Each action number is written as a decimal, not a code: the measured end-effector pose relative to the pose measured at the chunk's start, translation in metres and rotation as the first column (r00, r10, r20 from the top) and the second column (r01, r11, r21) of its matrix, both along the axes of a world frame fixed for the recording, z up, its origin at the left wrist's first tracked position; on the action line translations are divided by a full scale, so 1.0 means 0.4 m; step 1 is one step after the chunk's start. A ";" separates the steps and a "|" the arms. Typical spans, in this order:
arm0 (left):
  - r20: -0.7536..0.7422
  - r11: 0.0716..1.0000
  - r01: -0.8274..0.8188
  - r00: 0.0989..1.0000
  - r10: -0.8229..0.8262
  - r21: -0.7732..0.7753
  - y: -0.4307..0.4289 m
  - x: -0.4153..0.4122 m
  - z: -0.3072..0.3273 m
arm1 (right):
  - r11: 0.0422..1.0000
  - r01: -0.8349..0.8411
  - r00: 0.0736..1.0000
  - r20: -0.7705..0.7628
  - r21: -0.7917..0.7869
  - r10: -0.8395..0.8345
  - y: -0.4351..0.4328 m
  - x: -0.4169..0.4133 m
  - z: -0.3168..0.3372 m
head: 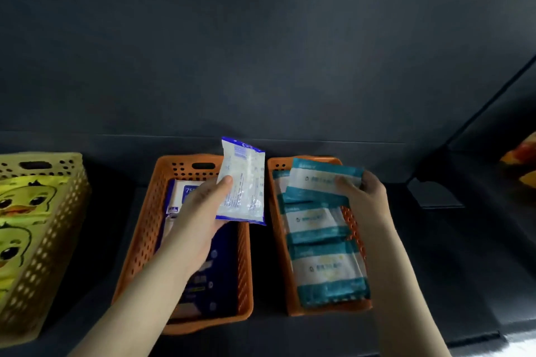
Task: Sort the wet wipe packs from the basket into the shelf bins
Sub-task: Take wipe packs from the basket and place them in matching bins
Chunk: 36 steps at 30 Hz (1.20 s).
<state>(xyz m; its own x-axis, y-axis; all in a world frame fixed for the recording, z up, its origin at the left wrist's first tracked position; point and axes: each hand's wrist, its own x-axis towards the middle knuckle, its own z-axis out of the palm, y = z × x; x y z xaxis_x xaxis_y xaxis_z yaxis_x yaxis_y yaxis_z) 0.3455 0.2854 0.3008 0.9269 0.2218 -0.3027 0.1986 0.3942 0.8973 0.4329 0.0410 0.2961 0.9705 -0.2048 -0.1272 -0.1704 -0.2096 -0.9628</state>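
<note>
My left hand [200, 211] grips a blue-edged white wipe pack [242, 182] upright over the middle orange bin [145, 229], which holds dark blue and white packs [214, 266]. My right hand [367, 197] pinches a teal-and-white wipe pack [319, 180] at its right end, above the far end of the right orange bin [277, 229]. Several teal-and-white packs [324, 269] lie in a row inside that bin.
A cream perforated bin [43, 255] with yellow duck-print packs [20, 203] stands at the left on the dark shelf. The shelf's back wall rises behind the bins. A dark bracket [435, 194] and something orange and yellow [522, 159] sit at the right edge.
</note>
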 end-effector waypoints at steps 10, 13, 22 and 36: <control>-0.142 0.984 -0.051 0.989 0.027 -0.170 0.046 0.077 -0.053 | 0.914 -0.229 0.970 -0.156 -0.334 0.186 0.051 0.154 -0.069; -0.166 0.974 -0.069 0.986 0.033 -0.217 0.057 0.079 -0.074 | 0.872 -0.207 0.978 -0.112 -0.444 0.175 0.050 0.144 -0.081; -0.152 0.964 -0.120 0.985 0.085 -0.239 0.057 0.074 -0.062 | 0.704 -0.206 0.974 -0.073 -0.679 0.214 0.079 0.126 -0.099; -0.092 0.998 0.047 0.995 -0.043 0.038 0.128 -0.011 -0.004 | 0.580 -0.781 0.560 0.154 -0.232 0.814 0.297 -0.085 0.028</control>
<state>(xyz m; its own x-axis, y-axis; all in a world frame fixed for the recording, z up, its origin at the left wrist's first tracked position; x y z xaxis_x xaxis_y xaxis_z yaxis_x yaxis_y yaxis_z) 0.3409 0.3365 0.2993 0.9053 0.1944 -0.3776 0.2966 0.3471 0.8897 0.3988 0.1597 0.3074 0.7382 0.6704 0.0744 0.3358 -0.2695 -0.9026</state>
